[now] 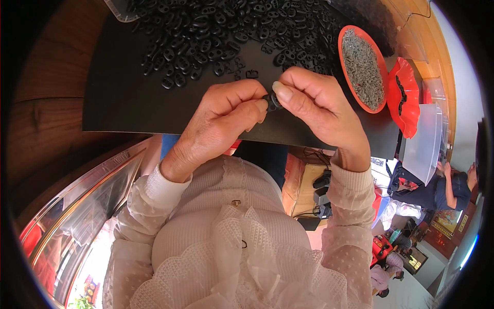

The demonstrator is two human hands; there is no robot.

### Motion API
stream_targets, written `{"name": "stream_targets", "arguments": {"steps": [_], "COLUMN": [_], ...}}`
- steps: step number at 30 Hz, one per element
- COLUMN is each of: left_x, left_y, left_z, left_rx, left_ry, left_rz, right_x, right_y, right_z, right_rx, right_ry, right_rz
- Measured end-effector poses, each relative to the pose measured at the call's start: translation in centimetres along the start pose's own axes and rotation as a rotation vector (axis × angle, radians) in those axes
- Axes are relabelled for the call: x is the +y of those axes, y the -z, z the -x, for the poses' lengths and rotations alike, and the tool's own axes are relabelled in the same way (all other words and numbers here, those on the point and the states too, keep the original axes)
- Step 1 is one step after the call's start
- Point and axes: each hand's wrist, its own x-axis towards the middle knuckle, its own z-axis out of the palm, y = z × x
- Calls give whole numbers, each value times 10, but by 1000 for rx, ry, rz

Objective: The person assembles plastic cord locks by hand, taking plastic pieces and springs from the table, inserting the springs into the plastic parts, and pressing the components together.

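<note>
Just above the table's near edge, my two hands meet around a small black plastic piece [272, 102]. My left hand [218, 116] pinches its left side between thumb and bent fingers. From the other side my right hand [321, 103] closes thumb and forefinger on it. The fingers hide much of the piece. Beyond my hands lies a big heap of black oval plastic pieces [206, 38] with holes in them. A few thin black frame-like parts [251, 74] lie loose between the heap and my left hand.
To the right stands an orange-red bowl [381, 64] full of small grey metal bits. Beside it is a red wavy-rimmed dish [407, 110] with small black parts. A clear plastic container [123, 11] sits at the far left of the black table [128, 110]. Other people [447, 188] are in the right background.
</note>
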Motion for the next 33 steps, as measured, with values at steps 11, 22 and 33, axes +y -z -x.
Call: {"name": "stream_targets", "arguments": {"steps": [11,22,33], "left_x": [3,1,1], "left_y": [2,-2,3], "left_z": [2,-2,-6], "left_rx": [-2,99,2], "left_ry": [24,50,121], "left_rz": [-15,157,158], "right_x": [2,8,4], "right_y": [-7,-25,-16], "right_z": [1,9,14], "right_rx": [37,295,162], "right_ry": [14,367,463], "right_rz": [13,689,795]}}
